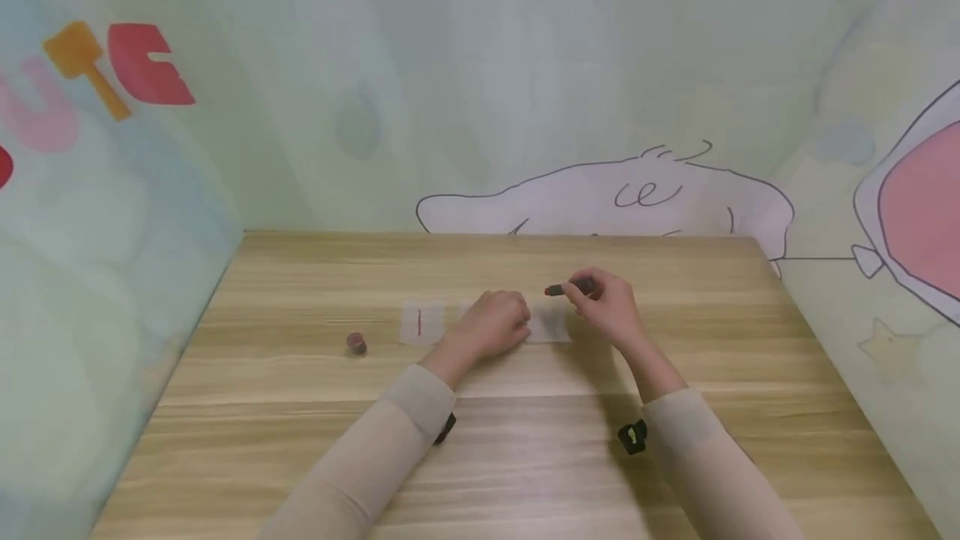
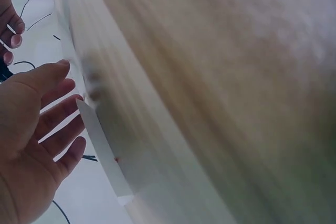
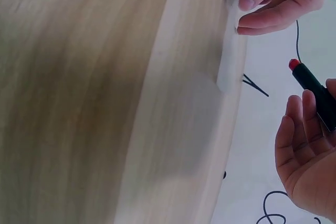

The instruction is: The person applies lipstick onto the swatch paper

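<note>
In the head view my right hand [image 1: 606, 307] grips a dark marker [image 1: 570, 287], its red tip pointing left above the table. The right wrist view shows the marker [image 3: 316, 87] held between thumb and fingers. My left hand [image 1: 491, 325] is down at white paper [image 1: 549, 327], its fingertips at the paper's edge in the left wrist view, fingers mostly extended. Part of the paper is hidden beneath that hand. Further left lies a white paper piece [image 1: 408, 325] with one upright red stroke. A small reddish-brown cap [image 1: 356, 344] stands left of it.
The wood-grain table [image 1: 300, 440] ends at a printed curtain [image 1: 450, 107] behind and at both sides. A black wrist device [image 1: 632, 437] sits by the right sleeve, and part of another [image 1: 446, 428] shows by the left sleeve.
</note>
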